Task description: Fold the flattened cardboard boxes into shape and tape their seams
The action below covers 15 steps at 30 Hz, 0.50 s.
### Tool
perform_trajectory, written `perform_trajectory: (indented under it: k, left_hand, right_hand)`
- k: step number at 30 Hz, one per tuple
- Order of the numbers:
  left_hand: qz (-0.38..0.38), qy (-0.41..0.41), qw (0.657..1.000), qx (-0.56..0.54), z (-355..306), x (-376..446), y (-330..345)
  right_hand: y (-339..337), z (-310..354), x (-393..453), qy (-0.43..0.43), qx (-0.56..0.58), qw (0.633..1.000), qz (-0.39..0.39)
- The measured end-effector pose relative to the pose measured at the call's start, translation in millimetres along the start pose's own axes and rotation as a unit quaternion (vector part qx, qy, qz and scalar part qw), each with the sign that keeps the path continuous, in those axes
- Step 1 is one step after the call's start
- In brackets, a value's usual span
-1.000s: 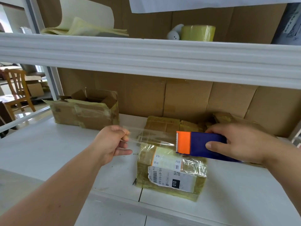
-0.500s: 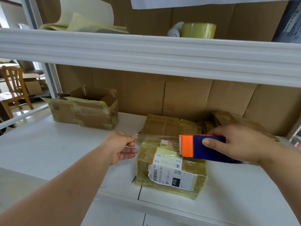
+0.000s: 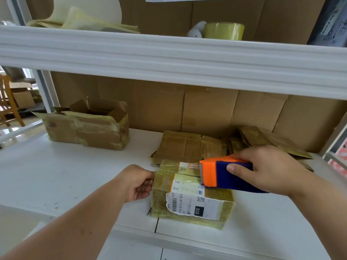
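A small cardboard box [image 3: 191, 194], covered in yellowed tape and white shipping labels, sits on the white shelf [image 3: 75, 175] near its front edge. My right hand [image 3: 268, 169] grips a blue and orange tape dispenser [image 3: 223, 175] whose serrated orange end rests on the box's top. My left hand [image 3: 137, 182] pinches the tape end against the box's upper left edge. A clear strip of tape lies across the top between both hands. Several flattened boxes [image 3: 184, 145] lie stacked behind it.
An opened, taped box [image 3: 90, 126] stands at the back left of the shelf. Brown cardboard lines the back wall. The upper shelf [image 3: 169, 59] overhangs, carrying a tape roll [image 3: 223, 30] and paper sheets [image 3: 82, 21]. A wooden chair [image 3: 7, 102] stands far left.
Both hands came down toward the box. The tape strip, stretched in the air before, now lies on the box top, with the left hand at its left edge.
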<state>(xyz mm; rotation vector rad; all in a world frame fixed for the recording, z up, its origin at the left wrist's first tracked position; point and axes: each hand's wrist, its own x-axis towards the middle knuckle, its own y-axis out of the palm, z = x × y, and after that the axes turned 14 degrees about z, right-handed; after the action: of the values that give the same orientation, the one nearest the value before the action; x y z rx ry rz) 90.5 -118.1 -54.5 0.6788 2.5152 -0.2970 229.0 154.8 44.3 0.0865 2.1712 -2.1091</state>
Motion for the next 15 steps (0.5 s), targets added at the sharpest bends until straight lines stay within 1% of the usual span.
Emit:
perform_trajectory:
  k: [4,6,9,11,12,14,15]
  left_hand:
    - [-0.007,-0.01,0.996,0.086,-3,-1,1]
    - [-0.007,-0.032,0.989,0.142,-4,-3,-3]
    - [-0.002,-0.042,0.983,0.181,0,-4,-5]
    - [-0.021,-0.009,0.98,0.196,1,0,-3]
    - [-0.046,0.021,0.977,0.205,1,4,-3]
    - [-0.108,0.107,0.963,0.221,0,10,-4]
    - [-0.113,0.161,0.955,0.222,-4,8,-3]
  right_hand:
    - [5,2,-1,-0.007,0.008,1.0,-0.003]
    - [6,4,-3,-0.008,0.016,1.0,-0.002]
    - [8,6,-5,-0.012,0.023,1.0,-0.006]
    - [9,7,-5,-0.011,0.022,1.0,-0.008]
    - [10,7,-5,-0.01,0.023,1.0,-0.009]
    - [11,6,-6,-0.011,0.026,1.0,-0.013]
    - [12,6,-7,-0.011,0.028,0.999,-0.014]
